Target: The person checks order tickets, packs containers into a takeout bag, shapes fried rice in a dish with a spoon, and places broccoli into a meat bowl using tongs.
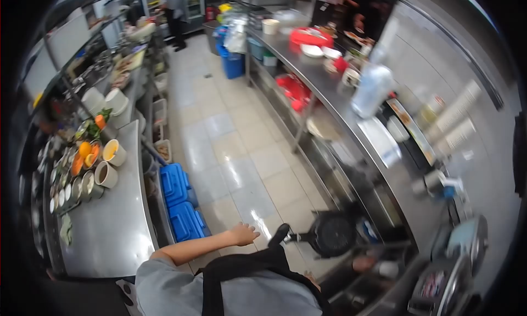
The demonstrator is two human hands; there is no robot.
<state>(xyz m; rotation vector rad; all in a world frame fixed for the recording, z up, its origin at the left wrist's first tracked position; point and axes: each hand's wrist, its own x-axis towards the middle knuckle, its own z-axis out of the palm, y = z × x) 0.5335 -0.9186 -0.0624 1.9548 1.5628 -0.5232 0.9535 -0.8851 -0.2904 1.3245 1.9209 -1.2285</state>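
Observation:
My left hand is stretched out over the tiled floor in front of my body, its fingers apart and nothing in them. Only a sliver of my right hand shows beside my dark apron; its fingers are hidden. Nearest to it is a round black pan, low by the right-hand counter, with its handle pointing left toward my dark shoe. Neither hand touches the pan, as far as I can see.
On the left, a steel counter holds tubs and cut fruit. Blue lidded bins stand beneath it. Along the right runs a steel counter with a white tray and stacked cups. A person stands down the aisle.

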